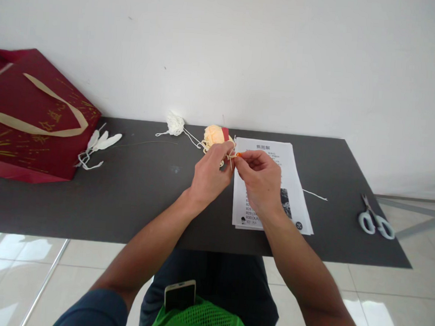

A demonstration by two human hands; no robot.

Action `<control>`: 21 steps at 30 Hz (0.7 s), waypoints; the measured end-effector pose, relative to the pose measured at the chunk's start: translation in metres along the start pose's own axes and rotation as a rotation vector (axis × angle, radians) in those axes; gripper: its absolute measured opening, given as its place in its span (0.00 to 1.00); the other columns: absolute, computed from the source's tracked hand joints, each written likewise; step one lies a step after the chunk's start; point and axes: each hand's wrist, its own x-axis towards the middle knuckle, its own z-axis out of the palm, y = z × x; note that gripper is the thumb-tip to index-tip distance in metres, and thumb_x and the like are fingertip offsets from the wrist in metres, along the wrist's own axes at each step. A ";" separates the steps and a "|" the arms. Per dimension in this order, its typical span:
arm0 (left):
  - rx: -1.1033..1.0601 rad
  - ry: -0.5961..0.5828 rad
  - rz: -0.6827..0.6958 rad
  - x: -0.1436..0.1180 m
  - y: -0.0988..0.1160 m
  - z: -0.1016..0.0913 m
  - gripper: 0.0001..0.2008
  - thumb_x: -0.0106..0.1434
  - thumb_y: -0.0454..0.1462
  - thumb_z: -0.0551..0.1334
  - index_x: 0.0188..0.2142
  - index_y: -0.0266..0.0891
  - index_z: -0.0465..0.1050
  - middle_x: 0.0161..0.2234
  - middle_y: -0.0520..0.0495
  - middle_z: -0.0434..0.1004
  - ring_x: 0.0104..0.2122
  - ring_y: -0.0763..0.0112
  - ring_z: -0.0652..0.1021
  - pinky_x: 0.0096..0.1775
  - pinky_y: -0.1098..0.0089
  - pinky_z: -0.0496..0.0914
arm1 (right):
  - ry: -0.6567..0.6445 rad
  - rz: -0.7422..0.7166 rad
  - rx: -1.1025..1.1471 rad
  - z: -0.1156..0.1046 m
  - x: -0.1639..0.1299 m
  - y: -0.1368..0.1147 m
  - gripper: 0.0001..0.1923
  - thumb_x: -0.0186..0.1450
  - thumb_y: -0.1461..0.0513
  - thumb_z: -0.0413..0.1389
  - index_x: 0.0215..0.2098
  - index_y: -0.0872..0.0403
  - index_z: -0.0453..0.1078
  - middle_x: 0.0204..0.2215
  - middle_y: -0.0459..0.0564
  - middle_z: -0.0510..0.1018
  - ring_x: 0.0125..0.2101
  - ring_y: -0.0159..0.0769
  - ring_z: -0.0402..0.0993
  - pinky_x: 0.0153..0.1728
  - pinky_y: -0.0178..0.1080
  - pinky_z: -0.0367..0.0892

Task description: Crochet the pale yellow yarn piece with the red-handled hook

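Observation:
My left hand (214, 170) is closed, pinching cream yarn (231, 157) between its fingertips. Close against it, my right hand (260, 176) grips a crochet hook with an orange part (239, 155); most of the hook is hidden by the fingers. The fingertips of both hands almost meet where the yarn loops. Just behind my left hand sits a peach yarn ball (213, 134) with a red band. Under my right hand lie printed pattern sheets (249, 141), partly covered by the hand and wrist.
A white yarn ball (175, 124) trails strands at the table's back edge. White crocheted pieces (106, 141) lie beside a red gift bag (37, 120) on the left. Scissors (375, 220) rest near the right end of the dark table (141, 187). A phone (180, 296) lies on my lap.

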 end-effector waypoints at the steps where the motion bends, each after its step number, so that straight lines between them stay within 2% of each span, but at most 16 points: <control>1: 0.001 0.000 0.002 0.000 0.000 0.000 0.16 0.64 0.27 0.63 0.49 0.42 0.70 0.41 0.50 0.80 0.40 0.74 0.81 0.44 0.73 0.77 | -0.001 0.010 0.017 0.000 0.000 -0.001 0.09 0.57 0.58 0.69 0.33 0.51 0.76 0.28 0.43 0.80 0.26 0.28 0.73 0.30 0.35 0.70; 10: -0.022 -0.007 -0.002 0.000 0.001 -0.001 0.16 0.64 0.27 0.63 0.50 0.42 0.69 0.40 0.50 0.79 0.40 0.74 0.81 0.45 0.73 0.77 | 0.003 0.057 0.038 0.001 -0.001 -0.006 0.08 0.55 0.61 0.68 0.32 0.52 0.75 0.27 0.42 0.80 0.25 0.27 0.72 0.29 0.35 0.69; 15: 0.002 0.000 0.032 -0.001 0.003 -0.001 0.18 0.64 0.26 0.62 0.51 0.42 0.69 0.41 0.50 0.80 0.42 0.74 0.81 0.46 0.74 0.76 | -0.008 0.075 0.061 0.001 0.000 -0.007 0.07 0.55 0.63 0.68 0.31 0.52 0.75 0.25 0.41 0.78 0.23 0.25 0.69 0.26 0.33 0.66; 21: 0.051 0.019 0.043 -0.001 0.004 -0.002 0.16 0.65 0.27 0.62 0.50 0.42 0.70 0.41 0.49 0.81 0.40 0.73 0.82 0.44 0.72 0.76 | 0.003 0.068 0.035 0.003 -0.002 -0.008 0.10 0.57 0.58 0.69 0.32 0.52 0.74 0.27 0.43 0.80 0.24 0.27 0.70 0.26 0.34 0.67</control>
